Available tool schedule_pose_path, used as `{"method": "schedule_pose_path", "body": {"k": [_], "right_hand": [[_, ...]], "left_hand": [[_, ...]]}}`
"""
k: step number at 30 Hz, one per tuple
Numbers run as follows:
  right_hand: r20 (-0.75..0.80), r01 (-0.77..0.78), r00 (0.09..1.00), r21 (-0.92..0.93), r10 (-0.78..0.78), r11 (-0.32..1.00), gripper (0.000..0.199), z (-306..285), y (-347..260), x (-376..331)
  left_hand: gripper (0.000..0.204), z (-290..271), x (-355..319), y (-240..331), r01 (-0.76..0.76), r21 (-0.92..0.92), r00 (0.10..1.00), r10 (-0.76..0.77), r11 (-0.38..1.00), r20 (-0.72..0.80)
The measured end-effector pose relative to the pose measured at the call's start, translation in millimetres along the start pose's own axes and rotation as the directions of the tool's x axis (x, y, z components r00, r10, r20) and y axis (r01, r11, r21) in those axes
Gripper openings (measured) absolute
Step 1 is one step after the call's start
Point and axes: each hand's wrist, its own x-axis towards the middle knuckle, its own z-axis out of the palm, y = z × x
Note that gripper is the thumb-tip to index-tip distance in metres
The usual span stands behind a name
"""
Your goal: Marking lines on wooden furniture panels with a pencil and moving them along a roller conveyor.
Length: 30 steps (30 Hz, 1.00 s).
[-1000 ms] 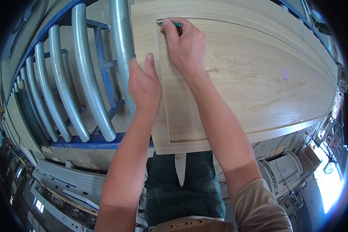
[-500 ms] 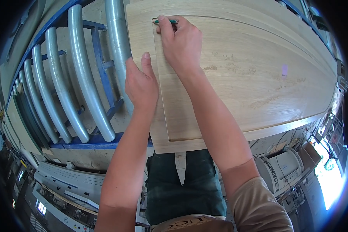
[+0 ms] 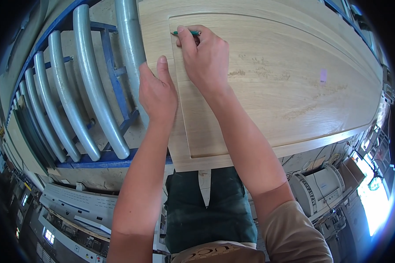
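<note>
While the wood-grain panel (image 3: 267, 105) lies beside the steel rollers (image 3: 131, 39), left hand (image 3: 158, 94) stands at its left edge, thumb spread, nothing visibly held | right hand (image 3: 206, 55): fingers closed on green pencil (image 3: 193, 33) | pencil tip: moved from recess corner (image 3: 170, 17) down to left groove (image 3: 186, 127), shifting the working point there

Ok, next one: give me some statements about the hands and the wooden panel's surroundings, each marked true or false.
1. The right hand holds a slim green pencil. True.
2. Both hands hold pencils. False: no tool shows in the left hand.
3. The left hand is at the left edge of the wooden panel. True.
4. The panel's surface is unmarked. False: brownish marks show on it.
5. The metal rollers are right of the panel. False: the rollers are on its left.
</note>
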Motion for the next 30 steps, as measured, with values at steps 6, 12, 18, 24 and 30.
{"method": "schedule_pose_path", "body": {"k": [6, 12, 18, 24, 30], "right_hand": [[0.051, -0.030, 0.998, -0.019, 0.031, 0.999, 0.032, -6.1, 1.6, -1.5], [0.014, -0.011, 1.000, 0.125, 0.010, 0.992, 0.028, -8.3, -3.1, 17.4], [0.037, 0.085, 0.995, 0.086, -0.089, 0.993, 0.025, -7.5, -1.1, 23.1], [0.015, 0.308, 0.951, 0.046, -0.309, 0.950, 0.019, -2.8, 8.1, 28.7], [0.108, 0.434, 0.898, -0.064, -0.426, 0.899, 0.014, -13.3, 10.3, 19.4]], "left_hand": [[0.048, 0.9, -1.0, -0.3, -0.006, -0.039, 1.000, 0.006, 0.999, -0.006], [0.049, 0.8, -1.3, 0.4, 0.028, -0.031, 0.999, -0.027, 0.999, 0.021], [0.049, 2.1, -0.1, -0.7, 0.024, -0.025, 1.000, -0.024, 0.999, 0.006], [0.048, 1.9, 1.2, -0.4, 0.018, -0.030, 1.000, -0.018, 0.999, 0.009], [0.047, 3.2, 0.3, -4.2, 0.002, -0.033, 1.000, -0.003, 0.999, -0.023]]}}
